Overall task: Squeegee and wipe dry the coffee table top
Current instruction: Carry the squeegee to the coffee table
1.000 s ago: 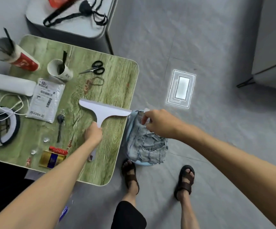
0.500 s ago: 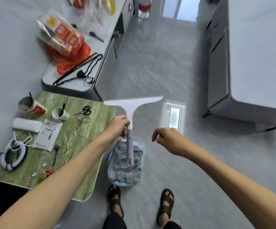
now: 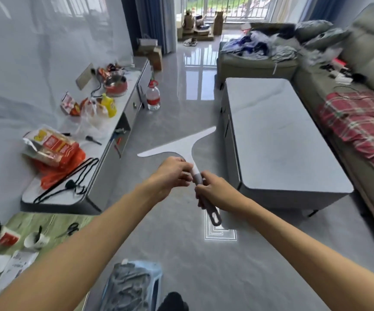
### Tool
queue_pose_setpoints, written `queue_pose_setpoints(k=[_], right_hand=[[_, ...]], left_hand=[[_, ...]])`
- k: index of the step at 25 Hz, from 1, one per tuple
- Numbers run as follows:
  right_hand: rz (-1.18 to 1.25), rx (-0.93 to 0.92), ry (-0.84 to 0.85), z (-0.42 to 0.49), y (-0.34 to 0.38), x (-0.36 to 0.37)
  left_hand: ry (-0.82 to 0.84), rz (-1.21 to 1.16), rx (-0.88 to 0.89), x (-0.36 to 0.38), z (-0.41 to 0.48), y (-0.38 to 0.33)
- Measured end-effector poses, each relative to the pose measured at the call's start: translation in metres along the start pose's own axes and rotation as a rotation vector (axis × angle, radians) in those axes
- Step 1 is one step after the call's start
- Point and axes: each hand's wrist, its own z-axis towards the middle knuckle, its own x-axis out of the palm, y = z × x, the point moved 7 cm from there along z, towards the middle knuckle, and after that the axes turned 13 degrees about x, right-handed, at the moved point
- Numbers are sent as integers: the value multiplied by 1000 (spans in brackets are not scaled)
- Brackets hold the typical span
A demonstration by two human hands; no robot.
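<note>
A white squeegee [image 3: 179, 145] with a grey handle is held up in mid-air over the floor, blade pointing away from me. My left hand [image 3: 172, 173] pinches its neck just below the blade. My right hand [image 3: 215, 191] wraps the grey handle lower down, whose loop end sticks out beneath. The grey coffee table [image 3: 278, 140] stands ahead to the right, its top bare and glossy. A grey cloth [image 3: 132, 286] lies in a blue basin on the floor at the bottom, near my feet.
A small green wood-grain table [image 3: 53, 221] at lower left carries cups, scissors and packets. A long low cabinet [image 3: 105, 140] along the left wall holds snack bags, a kettle and cables. A sofa [image 3: 360, 104] with a red plaid blanket runs behind the coffee table. A water bottle [image 3: 152, 97] stands on the floor.
My view has lifted from the green table toward the room. My left hand raised the squeegee off that table, and my right hand let go of the cloth and took the handle.
</note>
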Motion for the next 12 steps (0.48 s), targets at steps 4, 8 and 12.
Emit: queue_pose_setpoints(k=[4,8,12], right_hand=[[-144,78,-225,79,-6,-75],[-333,227,-290,177,-19,-151],[-272,308,-300,230,-16,-219]], left_hand=[[143,380,56,6,95,-4],[309,803,142,1,216,-6],[538,1055,223,8,311,-37]])
